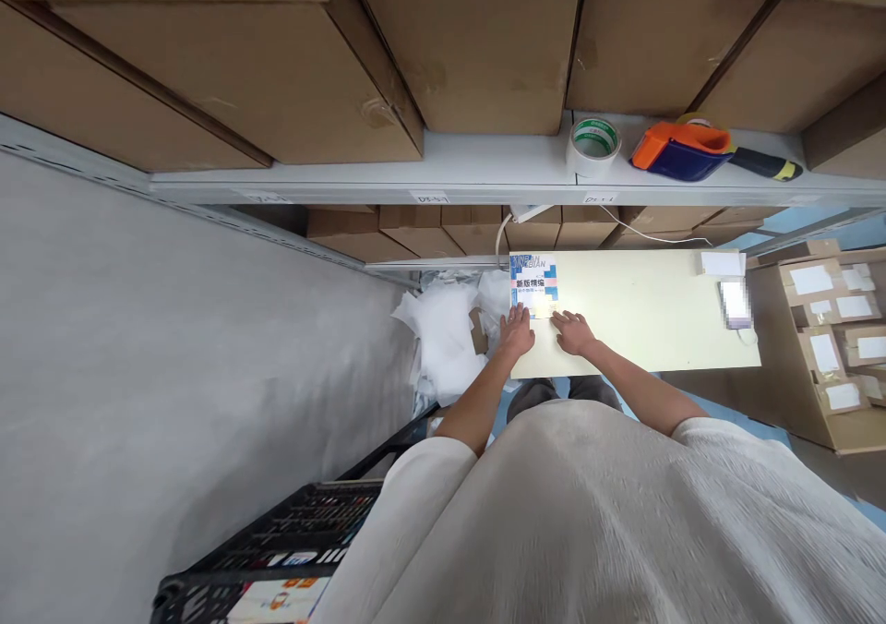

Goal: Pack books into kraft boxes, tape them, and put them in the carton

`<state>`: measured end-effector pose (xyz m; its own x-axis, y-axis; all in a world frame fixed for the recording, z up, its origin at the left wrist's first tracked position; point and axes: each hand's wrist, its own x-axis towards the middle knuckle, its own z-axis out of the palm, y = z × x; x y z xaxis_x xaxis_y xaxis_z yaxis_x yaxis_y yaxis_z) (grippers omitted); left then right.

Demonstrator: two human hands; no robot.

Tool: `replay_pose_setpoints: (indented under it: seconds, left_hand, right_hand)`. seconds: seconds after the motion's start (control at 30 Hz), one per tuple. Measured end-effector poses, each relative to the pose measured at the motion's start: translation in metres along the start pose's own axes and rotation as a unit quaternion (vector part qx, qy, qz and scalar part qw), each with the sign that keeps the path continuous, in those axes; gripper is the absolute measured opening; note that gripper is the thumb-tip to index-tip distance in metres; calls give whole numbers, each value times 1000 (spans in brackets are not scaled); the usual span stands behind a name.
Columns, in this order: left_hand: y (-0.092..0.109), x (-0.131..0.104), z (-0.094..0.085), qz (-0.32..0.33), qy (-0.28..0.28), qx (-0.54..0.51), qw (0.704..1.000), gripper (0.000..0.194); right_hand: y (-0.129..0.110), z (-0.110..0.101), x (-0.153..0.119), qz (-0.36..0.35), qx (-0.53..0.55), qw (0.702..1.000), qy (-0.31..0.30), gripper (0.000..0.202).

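A book (532, 284) with a blue, white and yellow cover lies flat at the left end of the pale tabletop (637, 315). My left hand (517, 330) rests at its lower left corner, fingers stretched out and touching the cover's edge. Close to the lower right corner lies my right hand (572, 333), its fingers extended and pointing toward the book; whether they touch it is hard to tell. Neither hand grips anything.
White packing foam (447, 338) is heaped left of the table. A phone (735, 304) lies at its right end, near stacked cartons (823, 282). On the shelf above sit a tape roll (593, 144) and a tape dispenser (685, 153). A black crate (305, 522) stands lower left.
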<state>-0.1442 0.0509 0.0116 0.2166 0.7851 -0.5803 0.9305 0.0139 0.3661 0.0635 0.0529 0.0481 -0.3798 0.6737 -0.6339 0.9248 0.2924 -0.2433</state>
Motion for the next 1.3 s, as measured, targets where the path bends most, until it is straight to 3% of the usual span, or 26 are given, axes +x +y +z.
replay_pose_setpoints:
  seconds: [0.5, 0.8, 1.0, 1.13, 1.3]
  left_hand:
    - [-4, 14, -21, 27, -16, 55, 998, 84]
    - [0, 1, -17, 50, -23, 72, 996, 90]
    - [9, -28, -15, 60, 38, 6, 997, 74]
    - [7, -51, -11, 66, 85, -51, 993, 67]
    - [-1, -73, 5, 49, 161, -169, 971, 62]
  right_hand:
    - [-12, -15, 16, 37, 22, 999, -17, 62]
    - [-16, -17, 12, 42, 31, 999, -5, 62]
    - [-1, -2, -19, -7, 58, 996, 69, 57]
    - [24, 20, -53, 34, 119, 987, 105, 52]
    - [71, 42, -101, 86, 204, 953, 205, 47]
